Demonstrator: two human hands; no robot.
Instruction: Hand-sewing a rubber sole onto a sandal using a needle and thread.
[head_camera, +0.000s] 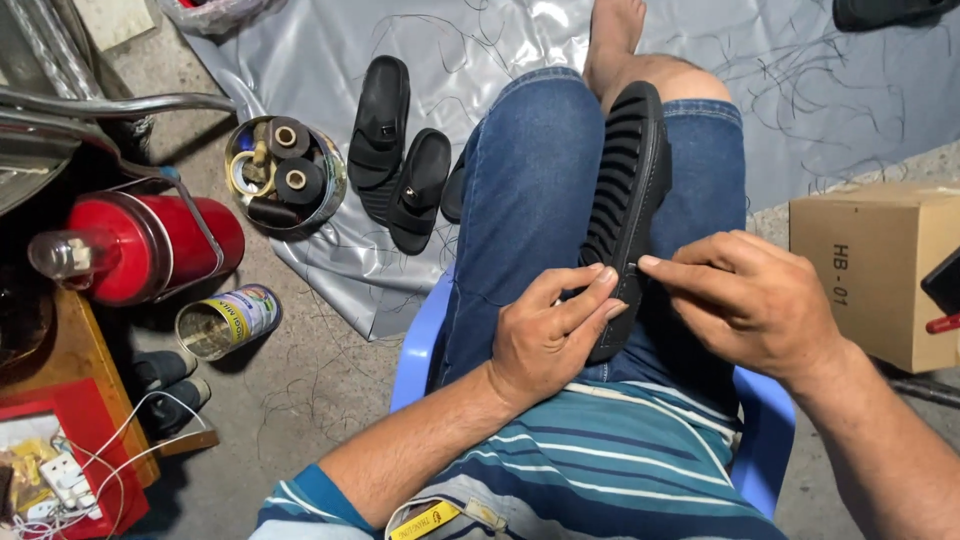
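Both hands, left (545, 335) and right (750, 300), grip one black shoe (625, 200); two sandals (400, 165) lie on grey sheet (480, 50)

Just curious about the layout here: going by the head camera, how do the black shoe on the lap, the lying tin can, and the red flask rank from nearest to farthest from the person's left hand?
1. Black shoe: on the lap, touched by the left hand.
2. Tin can: lying on the floor, left of the chair.
3. Red flask: farther left, at the frame's edge.
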